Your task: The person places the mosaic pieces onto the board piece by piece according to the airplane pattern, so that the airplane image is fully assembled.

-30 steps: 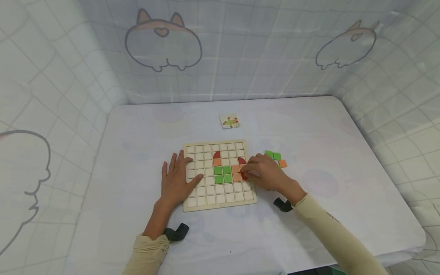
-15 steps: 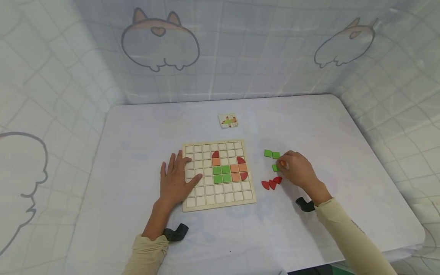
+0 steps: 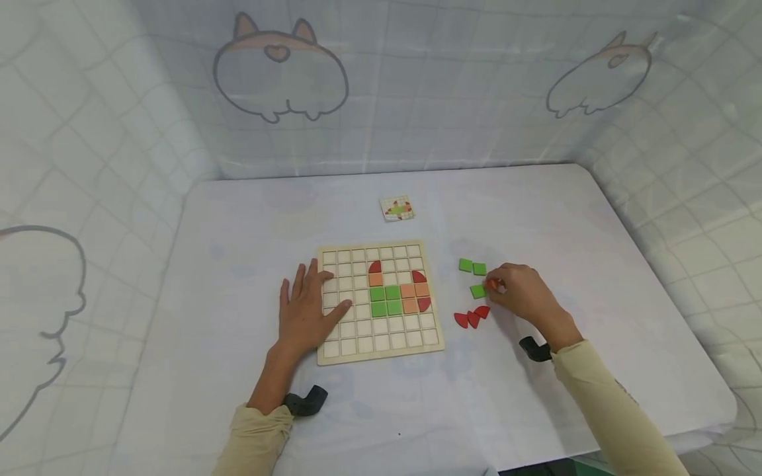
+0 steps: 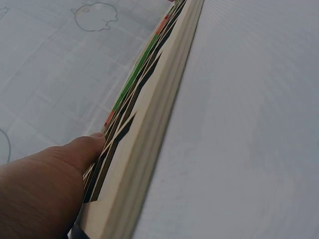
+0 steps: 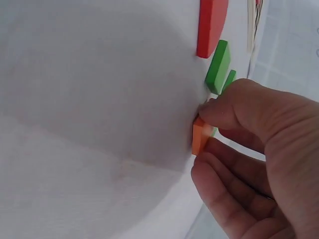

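Note:
My left hand (image 3: 306,314) lies with fingers spread on the left side of a wooden grid board (image 3: 381,357); its thumb rests on the grid in the left wrist view. Set in the board are green squares (image 3: 385,301), orange squares (image 3: 409,297) and red quarter-circle pieces. To the right of the board, my right hand (image 3: 524,294) pinches an orange square tile (image 5: 200,134) between thumb and fingers, at the tabletop. Loose green tiles (image 3: 472,266) lie beside these fingers. Red quarter-circle pieces (image 3: 473,317) lie just nearer to me.
A small pattern card (image 3: 397,208) lies beyond the board on the white-covered table (image 3: 262,218). Pale patterned curtains (image 3: 417,86) surround the table at the back and sides. Each wrist wears a black strap mount (image 3: 306,401).
My right hand has moved from the board's right edge out to the loose tiles and taken hold of an orange tile. The red pieces came into view. My left hand stays put.

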Action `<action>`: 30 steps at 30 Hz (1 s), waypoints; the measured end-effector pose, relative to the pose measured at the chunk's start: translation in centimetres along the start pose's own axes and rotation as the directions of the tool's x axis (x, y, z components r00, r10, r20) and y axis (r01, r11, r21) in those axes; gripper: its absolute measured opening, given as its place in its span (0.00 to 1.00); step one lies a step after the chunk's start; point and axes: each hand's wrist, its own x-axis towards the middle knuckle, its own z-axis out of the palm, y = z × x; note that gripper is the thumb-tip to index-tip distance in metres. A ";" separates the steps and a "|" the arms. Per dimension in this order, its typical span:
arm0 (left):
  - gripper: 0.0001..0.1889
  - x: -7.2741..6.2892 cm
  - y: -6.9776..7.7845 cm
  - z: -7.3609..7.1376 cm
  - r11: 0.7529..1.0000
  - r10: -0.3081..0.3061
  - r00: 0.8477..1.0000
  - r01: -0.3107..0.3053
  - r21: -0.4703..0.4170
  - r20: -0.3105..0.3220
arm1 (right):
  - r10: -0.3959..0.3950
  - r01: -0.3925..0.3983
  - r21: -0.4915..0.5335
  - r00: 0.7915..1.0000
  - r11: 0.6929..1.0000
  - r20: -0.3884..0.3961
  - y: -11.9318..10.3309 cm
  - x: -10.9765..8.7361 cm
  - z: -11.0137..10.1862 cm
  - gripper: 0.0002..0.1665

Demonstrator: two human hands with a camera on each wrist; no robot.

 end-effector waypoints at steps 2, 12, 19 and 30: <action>0.37 0.0 0.1 -0.1 1.000 -0.005 1.000 0.005 0.004 0.010 | -0.017 0.017 -0.008 1.000 1.000 -0.018 -0.2 0.0 0.0 0.12; 0.37 0.0 0.2 -0.2 1.000 -0.014 1.000 0.014 0.014 0.019 | -0.248 0.243 -0.065 0.964 0.968 -0.095 -4.5 1.3 1.3 0.10; 0.37 0.0 0.0 -0.1 1.000 -0.012 1.000 0.012 0.014 0.006 | -0.486 0.486 -0.031 0.864 0.873 -0.132 -8.7 2.4 3.2 0.08; 0.37 -0.1 0.4 -0.5 1.000 -0.009 1.000 0.009 -0.005 0.019 | -0.671 0.673 -0.029 0.732 0.739 -0.119 -14.5 3.2 6.2 0.06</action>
